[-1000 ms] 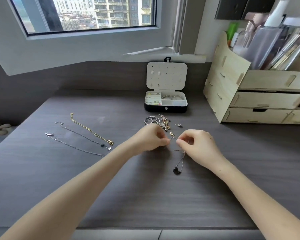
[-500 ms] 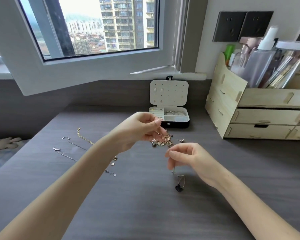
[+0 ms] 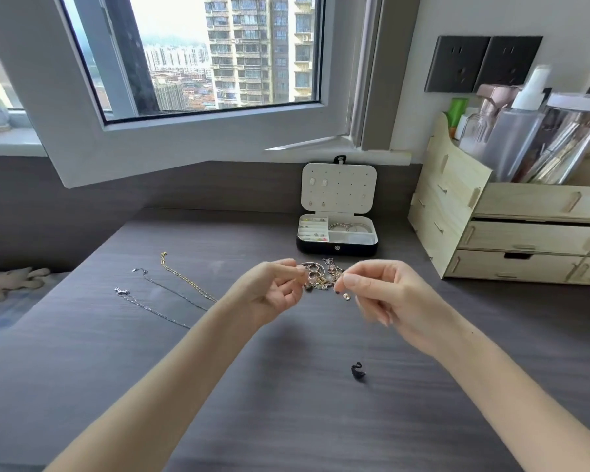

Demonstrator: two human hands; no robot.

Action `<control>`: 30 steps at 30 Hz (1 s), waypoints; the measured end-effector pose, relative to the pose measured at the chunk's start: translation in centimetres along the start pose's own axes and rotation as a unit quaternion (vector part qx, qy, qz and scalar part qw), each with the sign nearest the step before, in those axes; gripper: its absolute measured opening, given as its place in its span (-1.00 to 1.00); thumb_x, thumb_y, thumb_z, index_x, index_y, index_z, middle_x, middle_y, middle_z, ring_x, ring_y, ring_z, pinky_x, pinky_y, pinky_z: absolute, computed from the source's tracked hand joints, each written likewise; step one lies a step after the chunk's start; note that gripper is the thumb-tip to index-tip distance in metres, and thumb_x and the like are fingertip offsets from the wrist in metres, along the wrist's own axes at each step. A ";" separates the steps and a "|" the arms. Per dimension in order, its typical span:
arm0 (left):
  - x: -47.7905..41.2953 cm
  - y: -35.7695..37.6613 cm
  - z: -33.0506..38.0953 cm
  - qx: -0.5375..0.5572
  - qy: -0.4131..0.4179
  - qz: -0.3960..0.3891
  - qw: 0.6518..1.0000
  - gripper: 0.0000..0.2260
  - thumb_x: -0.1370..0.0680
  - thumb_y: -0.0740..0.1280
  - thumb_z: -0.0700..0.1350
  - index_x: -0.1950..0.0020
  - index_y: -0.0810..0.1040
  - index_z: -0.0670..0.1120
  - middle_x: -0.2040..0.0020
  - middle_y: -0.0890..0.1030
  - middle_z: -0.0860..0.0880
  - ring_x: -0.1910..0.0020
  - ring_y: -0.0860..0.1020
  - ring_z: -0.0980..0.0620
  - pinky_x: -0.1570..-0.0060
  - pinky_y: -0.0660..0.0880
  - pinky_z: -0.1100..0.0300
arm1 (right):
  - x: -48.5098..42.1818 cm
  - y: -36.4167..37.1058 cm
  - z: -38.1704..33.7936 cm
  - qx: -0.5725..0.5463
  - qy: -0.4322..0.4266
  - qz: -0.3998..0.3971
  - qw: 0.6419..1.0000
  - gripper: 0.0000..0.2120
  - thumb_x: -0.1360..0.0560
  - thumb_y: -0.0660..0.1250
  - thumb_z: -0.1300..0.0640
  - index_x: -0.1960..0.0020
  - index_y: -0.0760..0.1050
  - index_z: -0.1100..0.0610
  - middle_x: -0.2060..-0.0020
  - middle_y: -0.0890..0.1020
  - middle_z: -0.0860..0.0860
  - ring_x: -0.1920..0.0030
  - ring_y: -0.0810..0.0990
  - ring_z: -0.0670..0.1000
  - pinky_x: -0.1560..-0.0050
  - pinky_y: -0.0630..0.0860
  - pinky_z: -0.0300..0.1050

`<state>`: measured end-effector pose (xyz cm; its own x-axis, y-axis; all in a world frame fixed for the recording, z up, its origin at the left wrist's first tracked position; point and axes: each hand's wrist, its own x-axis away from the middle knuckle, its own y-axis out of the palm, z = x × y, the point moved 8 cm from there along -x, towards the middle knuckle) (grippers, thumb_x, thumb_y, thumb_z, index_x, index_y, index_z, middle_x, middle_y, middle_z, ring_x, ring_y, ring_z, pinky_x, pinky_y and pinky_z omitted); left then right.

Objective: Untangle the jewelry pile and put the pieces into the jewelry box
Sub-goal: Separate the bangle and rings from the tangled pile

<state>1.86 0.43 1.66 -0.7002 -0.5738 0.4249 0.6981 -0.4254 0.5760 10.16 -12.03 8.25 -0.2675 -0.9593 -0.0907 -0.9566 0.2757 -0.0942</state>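
The jewelry box (image 3: 337, 246) stands open at the back of the table (image 3: 286, 420), below the window (image 3: 218, 63). To its right sits a drawer organizer (image 3: 525, 236) with bottles (image 3: 511, 131) in its top. Just in front of the box is the jewelry pile (image 3: 324, 279), pinched between the left hand (image 3: 273, 291) and the right hand (image 3: 385, 294). Three chains (image 3: 171, 290) lie side by side on the table's left. A pendant (image 3: 357, 371) is nearer the person, under the right hand.

No readable text, labels, brands or numbers anywhere in view.
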 end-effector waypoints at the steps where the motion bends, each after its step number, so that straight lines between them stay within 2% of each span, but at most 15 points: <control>1: 0.0 -0.3 -0.2 0.019 -0.004 0.012 1.000 -0.83 -0.49 0.23 -0.45 0.05 0.45 -0.21 0.25 0.56 -0.13 0.44 0.57 0.03 0.47 0.48 0.31 | -0.2 -0.1 -0.3 0.001 -0.003 0.005 1.000 -0.80 -0.40 0.34 0.06 0.21 0.61 0.19 0.64 0.34 -0.04 0.58 0.22 -0.09 0.37 0.07 -0.08; 2: 0.1 -0.4 -0.3 0.009 -0.003 0.010 1.000 -0.84 -0.49 0.24 -0.43 0.03 0.47 -0.21 0.26 0.58 -0.13 0.43 0.58 0.02 0.44 0.49 0.30 | -0.3 -0.2 -0.6 0.005 -0.004 0.005 1.000 -0.79 -0.41 0.34 0.06 0.22 0.61 0.20 0.65 0.34 -0.04 0.58 0.21 -0.08 0.36 0.06 -0.07; 4: 0.5 0.4 -0.1 -0.101 0.020 -0.046 0.994 -0.87 -0.49 0.29 -0.31 0.00 0.53 -0.16 0.18 0.63 -0.09 0.32 0.61 0.03 0.33 0.48 0.27 | -0.6 0.0 -1.0 0.032 0.000 -0.012 0.999 -0.78 -0.43 0.36 0.05 0.21 0.61 0.22 0.65 0.33 -0.04 0.58 0.21 -0.08 0.39 0.11 -0.18; 7: 2.2 3.1 -0.2 -0.277 0.071 -0.198 0.938 -0.81 -0.44 0.33 -0.12 -0.03 0.61 -0.06 0.05 0.65 -0.01 0.08 0.61 0.07 0.10 0.39 0.22 | -0.9 0.5 -1.5 0.070 0.014 -0.040 0.997 -0.74 -0.48 0.33 0.08 0.18 0.60 0.30 0.67 0.29 0.00 0.59 0.22 -0.09 0.42 0.30 -0.41; 10: 3.4 4.6 -0.5 -0.332 0.098 -0.266 0.899 -0.87 -0.43 0.33 -0.17 0.08 0.64 -0.07 0.12 0.65 -0.02 0.10 0.58 0.04 -0.02 0.37 0.15 | -1.2 0.5 -1.7 0.093 0.033 -0.047 0.994 -0.72 -0.53 0.27 0.19 0.19 0.53 0.42 0.69 0.33 -0.03 0.59 0.20 -0.09 0.44 0.30 -0.43; 12: 3.5 4.8 -0.6 -0.337 0.102 -0.268 0.897 -0.92 -0.41 0.36 -0.20 0.21 0.64 -0.06 0.23 0.63 -0.04 0.21 0.56 0.03 0.01 0.39 0.12 | -1.3 0.4 -1.7 0.107 0.037 -0.044 0.993 -0.71 -0.51 0.30 0.16 0.23 0.53 0.40 0.68 0.35 -0.03 0.59 0.21 -0.09 0.46 0.29 -0.39; 13: 3.5 4.8 -0.7 -0.340 0.102 -0.267 0.896 -0.91 -0.40 0.37 -0.21 0.26 0.64 -0.05 0.27 0.62 -0.04 0.26 0.55 0.04 0.05 0.41 0.13 | -1.4 0.3 -1.7 0.110 0.039 -0.041 0.992 -0.72 -0.47 0.33 0.11 0.27 0.54 0.32 0.68 0.34 -0.01 0.59 0.22 -0.09 0.45 0.29 -0.39; 15: 3.5 4.4 -0.9 -0.342 0.095 -0.265 0.897 -0.93 -0.41 0.39 -0.21 0.26 0.63 -0.08 0.30 0.61 -0.06 0.32 0.53 0.05 0.20 0.43 0.22 | -1.4 0.1 -1.5 0.114 0.044 -0.038 0.992 -0.72 -0.39 0.40 0.01 0.38 0.52 0.19 0.67 0.32 0.01 0.59 0.23 -0.08 0.44 0.29 -0.37; 17: 3.3 3.7 -1.0 -0.329 0.086 -0.259 0.904 -0.94 -0.42 0.38 -0.19 0.24 0.64 -0.10 0.29 0.62 -0.07 0.35 0.53 0.06 0.32 0.42 0.29 | -1.5 -0.3 -1.1 0.106 0.049 -0.037 0.992 -0.70 -0.36 0.46 0.03 0.43 0.48 0.15 0.67 0.33 0.01 0.58 0.23 -0.07 0.46 0.25 -0.32; 22: 2.6 1.1 -1.0 -0.328 0.060 -0.215 0.918 -0.96 -0.41 0.44 -0.22 0.16 0.63 -0.16 0.32 0.62 -0.06 0.36 0.54 0.07 0.33 0.45 0.31 | -1.3 -1.3 1.1 0.091 0.081 -0.033 0.992 -0.75 -0.29 0.36 0.10 0.52 0.43 0.11 0.65 0.38 0.02 0.56 0.27 -0.05 0.45 0.18 -0.24; 25: 1.8 -0.1 -0.9 -0.329 0.049 -0.173 0.927 -0.96 -0.45 0.38 -0.28 0.13 0.59 -0.18 0.29 0.64 -0.08 0.36 0.56 0.07 0.32 0.48 0.32 | -1.3 -1.7 3.0 0.103 0.109 -0.042 0.988 -0.78 -0.26 0.35 0.14 0.52 0.42 0.15 0.61 0.42 0.06 0.56 0.32 -0.04 0.46 0.23 -0.24; 28: 1.2 -0.5 -0.7 -0.330 0.062 -0.148 0.930 -0.88 -0.49 0.34 -0.37 0.07 0.54 -0.17 0.18 0.68 -0.12 0.28 0.62 0.05 0.28 0.51 0.32 | -1.1 -1.7 4.4 0.196 0.126 -0.064 0.970 -0.76 -0.36 0.42 0.12 0.45 0.52 0.16 0.48 0.55 0.11 0.47 0.48 -0.02 0.37 0.42 -0.19; 30: 1.1 0.0 -0.6 -0.347 0.084 -0.152 0.922 -0.84 -0.48 0.35 -0.39 0.04 0.51 -0.17 0.16 0.69 -0.12 0.27 0.62 0.04 0.30 0.48 0.32 | -1.3 -1.9 4.6 0.326 0.094 -0.029 0.940 -0.79 -0.44 0.41 -0.01 0.31 0.60 0.07 0.34 0.66 -0.04 0.31 0.58 -0.11 0.17 0.52 -0.12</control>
<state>1.12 -0.66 1.66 -0.8864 -0.4305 0.1701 0.4426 -0.8959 0.0391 12.89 -11.07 3.96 -0.2913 -0.9510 0.1038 -0.7123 0.1431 -0.6872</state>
